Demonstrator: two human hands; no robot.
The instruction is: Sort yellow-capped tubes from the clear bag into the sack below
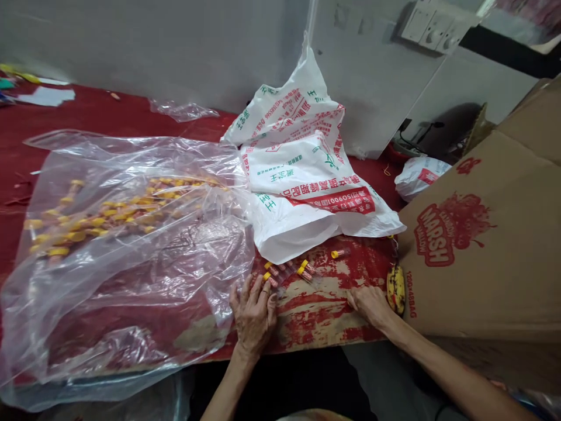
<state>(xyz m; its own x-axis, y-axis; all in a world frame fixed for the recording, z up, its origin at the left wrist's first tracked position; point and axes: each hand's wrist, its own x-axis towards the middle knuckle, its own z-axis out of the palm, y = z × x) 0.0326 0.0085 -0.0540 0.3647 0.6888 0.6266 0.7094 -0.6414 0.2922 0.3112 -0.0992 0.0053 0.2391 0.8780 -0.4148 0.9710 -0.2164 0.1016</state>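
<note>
My left hand [254,316] lies on the table's front part with its fingers stretched out and apart. Its fingertips are at a small clear tube with a yellow cap [270,279], filled with pinkish bits. More such tubes [305,270] lie just beyond, and a single one [339,254] is farther right, by the edge of a white printed sack [324,193]. On the right, my right hand [370,304] rests on the worn red tabletop [315,310] with its fingers curled in. Whatever is inside them, if anything, is hidden.
A large clear plastic bag [184,275] covers the left side, with many yellow-capped tubes [100,222] inside. A cardboard box [482,234] stands at the right, a yellow banana-shaped object [395,289] beside it. Behind it sits a small white bag [421,175]. A grey wall [153,47] bounds the back.
</note>
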